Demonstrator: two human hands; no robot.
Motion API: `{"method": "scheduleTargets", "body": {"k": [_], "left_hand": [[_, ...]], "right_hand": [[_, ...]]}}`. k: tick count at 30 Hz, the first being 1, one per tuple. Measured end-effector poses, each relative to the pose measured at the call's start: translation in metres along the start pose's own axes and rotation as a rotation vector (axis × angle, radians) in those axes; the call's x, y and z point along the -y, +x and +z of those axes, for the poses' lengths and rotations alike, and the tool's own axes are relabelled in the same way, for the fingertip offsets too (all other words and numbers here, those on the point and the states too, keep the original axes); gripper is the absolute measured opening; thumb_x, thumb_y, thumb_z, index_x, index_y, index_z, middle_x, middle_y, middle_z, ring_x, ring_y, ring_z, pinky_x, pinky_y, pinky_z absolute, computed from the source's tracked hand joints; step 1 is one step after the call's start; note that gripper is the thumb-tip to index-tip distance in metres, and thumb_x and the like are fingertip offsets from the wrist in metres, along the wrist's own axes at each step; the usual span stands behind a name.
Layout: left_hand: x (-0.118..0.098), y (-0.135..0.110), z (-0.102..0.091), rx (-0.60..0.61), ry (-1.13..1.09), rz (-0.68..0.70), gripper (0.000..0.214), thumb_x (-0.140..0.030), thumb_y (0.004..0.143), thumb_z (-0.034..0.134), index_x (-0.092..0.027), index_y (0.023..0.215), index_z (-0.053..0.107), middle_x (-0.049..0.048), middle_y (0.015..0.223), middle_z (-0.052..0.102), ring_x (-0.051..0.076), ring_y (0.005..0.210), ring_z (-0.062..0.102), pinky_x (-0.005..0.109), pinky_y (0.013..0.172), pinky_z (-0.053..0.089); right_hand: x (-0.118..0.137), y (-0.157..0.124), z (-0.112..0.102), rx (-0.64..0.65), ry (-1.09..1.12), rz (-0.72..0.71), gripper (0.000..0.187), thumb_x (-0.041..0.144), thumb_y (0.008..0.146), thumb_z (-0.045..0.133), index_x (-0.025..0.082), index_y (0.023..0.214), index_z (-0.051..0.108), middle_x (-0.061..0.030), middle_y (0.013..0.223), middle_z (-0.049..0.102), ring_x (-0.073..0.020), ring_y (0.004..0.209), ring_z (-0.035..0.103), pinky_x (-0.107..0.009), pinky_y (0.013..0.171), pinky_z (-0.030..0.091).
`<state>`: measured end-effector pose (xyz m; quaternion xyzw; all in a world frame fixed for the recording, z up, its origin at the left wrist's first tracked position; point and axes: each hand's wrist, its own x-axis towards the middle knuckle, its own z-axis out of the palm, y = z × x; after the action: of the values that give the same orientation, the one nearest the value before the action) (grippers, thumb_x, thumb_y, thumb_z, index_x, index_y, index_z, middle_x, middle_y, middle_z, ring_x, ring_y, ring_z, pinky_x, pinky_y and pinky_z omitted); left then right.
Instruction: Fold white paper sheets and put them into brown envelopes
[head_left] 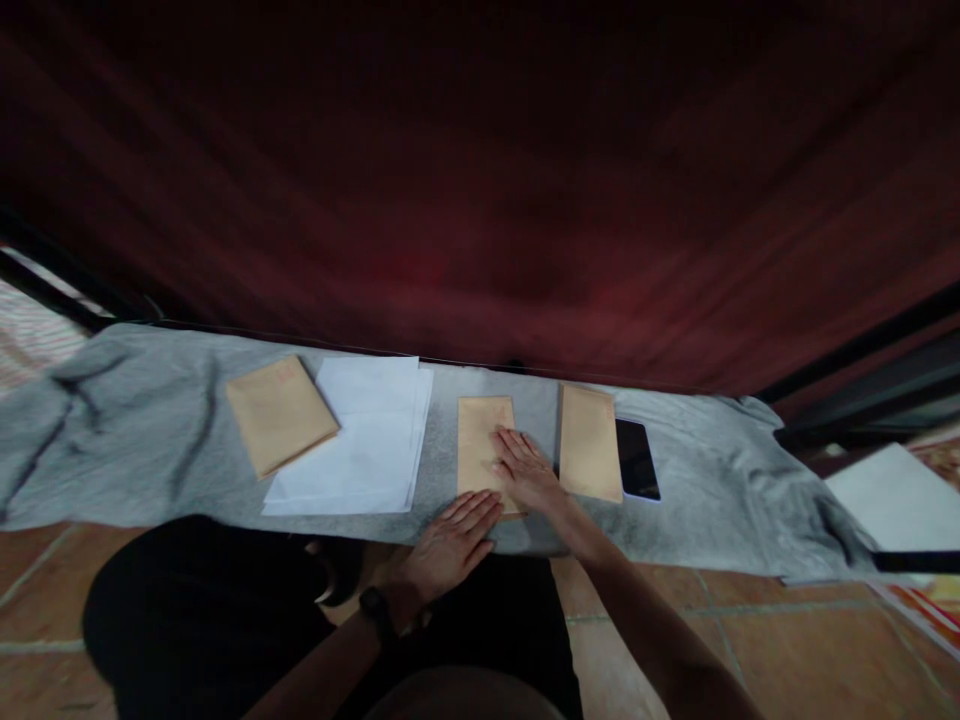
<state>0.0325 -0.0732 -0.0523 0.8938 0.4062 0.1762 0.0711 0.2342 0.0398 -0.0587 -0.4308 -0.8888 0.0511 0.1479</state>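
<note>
A brown paper envelope (pixel 480 440) lies flat on the grey cloth in front of me, with faint red print near its top right. My right hand (pixel 527 470) rests flat on its right side, fingers stretched out. At the envelope's lower left corner, my left hand (pixel 455 545) lies with fingers extended over the bottom edge; a dark watch is on that wrist. To the right is a second group of brown envelopes (pixel 590 442), apart from my right hand. Further left, other brown envelopes (pixel 279 415) partly overlap white paper sheets (pixel 356 445).
A dark phone (pixel 637 460) lies beside the right-hand envelopes. Grey cloth (pixel 697 480) covers the narrow surface, and a dark red curtain-like fabric (pixel 480 250) rises behind it. My legs are below the front edge, over a tiled floor (pixel 810 640). A white flat object (pixel 896 495) is at far right.
</note>
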Motion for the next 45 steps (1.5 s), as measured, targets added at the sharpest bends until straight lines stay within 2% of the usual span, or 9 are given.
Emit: {"method": "scheduleTargets", "body": {"k": [4,7,11,14,19,25,31,37,45], "left_hand": [[0.001,0.000,0.001,0.012,-0.008,0.003,0.053,-0.034,0.100,0.050,-0.022,0.150,0.040,0.0062,0.154,0.047,0.019,0.143,0.041,0.041,0.121,0.033],[0.000,0.001,-0.001,0.001,-0.021,-0.007,0.051,-0.034,0.100,0.049,-0.023,0.149,0.042,0.0061,0.153,0.049,0.019,0.142,0.042,0.041,0.120,0.034],[0.000,0.003,-0.002,0.021,-0.017,-0.009,0.048,-0.032,0.101,0.047,-0.023,0.148,0.044,0.0051,0.153,0.048,0.018,0.142,0.042,0.039,0.119,0.035],[0.001,0.003,0.000,0.019,-0.008,-0.007,0.047,-0.031,0.102,0.044,-0.024,0.148,0.044,0.0043,0.153,0.048,0.017,0.143,0.042,0.039,0.119,0.035],[0.000,0.003,0.004,-0.015,-0.016,-0.037,0.042,-0.030,0.102,0.044,-0.022,0.142,0.051,0.0051,0.145,0.057,0.017,0.137,0.049,0.039,0.117,0.038],[-0.002,0.003,0.003,-0.046,-0.059,-0.072,0.036,-0.029,0.100,0.047,-0.023,0.134,0.059,0.0054,0.137,0.063,0.019,0.130,0.056,0.041,0.115,0.042],[-0.005,0.003,0.001,-0.094,-0.091,-0.092,0.031,-0.025,0.099,0.048,-0.020,0.126,0.063,0.0080,0.130,0.068,0.021,0.128,0.058,0.044,0.112,0.046],[-0.007,0.003,-0.003,-0.104,-0.103,-0.105,0.036,-0.023,0.101,0.043,-0.017,0.135,0.056,0.0105,0.138,0.062,0.021,0.131,0.056,0.043,0.110,0.049],[-0.005,-0.005,-0.007,-0.097,-0.057,-0.179,0.033,-0.014,0.099,0.041,-0.017,0.124,0.063,0.0100,0.130,0.067,0.022,0.126,0.059,0.042,0.105,0.052]], "right_hand": [[-0.010,0.025,0.008,0.013,-0.053,-0.023,0.056,0.034,0.103,0.037,0.017,0.156,0.029,-0.0086,0.162,0.028,-0.0215,0.149,0.029,-0.046,0.124,0.021],[-0.010,0.042,0.012,0.016,-0.066,-0.025,0.058,0.037,0.103,0.037,0.015,0.156,0.029,-0.0100,0.161,0.029,-0.0231,0.150,0.027,-0.047,0.124,0.020],[0.000,0.059,0.015,0.048,-0.060,-0.039,0.060,0.040,0.103,0.039,0.012,0.155,0.030,-0.0116,0.161,0.028,-0.0254,0.150,0.026,-0.047,0.124,0.019],[0.011,0.060,0.015,0.082,-0.038,-0.085,0.059,0.040,0.104,0.038,0.013,0.155,0.031,-0.0103,0.162,0.028,-0.0245,0.150,0.026,-0.047,0.125,0.018],[0.023,0.044,0.009,0.167,0.036,-0.210,0.055,0.040,0.105,0.036,0.018,0.156,0.030,-0.0051,0.162,0.028,-0.0191,0.151,0.024,-0.043,0.126,0.018],[0.030,0.020,-0.001,0.241,0.121,-0.194,0.051,0.034,0.107,0.030,0.019,0.156,0.030,-0.0038,0.162,0.031,-0.0157,0.150,0.027,-0.039,0.125,0.020],[0.034,-0.024,-0.010,0.127,0.212,-0.202,0.047,0.033,0.106,0.037,0.020,0.150,0.042,-0.0060,0.156,0.042,-0.0162,0.146,0.035,-0.039,0.123,0.030],[0.027,-0.067,-0.018,0.039,0.334,-0.139,0.044,0.034,0.103,0.046,0.024,0.147,0.048,-0.0059,0.147,0.055,-0.0176,0.137,0.049,-0.042,0.116,0.040],[0.026,-0.085,-0.013,-0.085,0.383,0.018,0.029,0.030,0.102,0.051,0.026,0.127,0.066,-0.0044,0.130,0.068,-0.0191,0.124,0.060,-0.041,0.107,0.047]]}}
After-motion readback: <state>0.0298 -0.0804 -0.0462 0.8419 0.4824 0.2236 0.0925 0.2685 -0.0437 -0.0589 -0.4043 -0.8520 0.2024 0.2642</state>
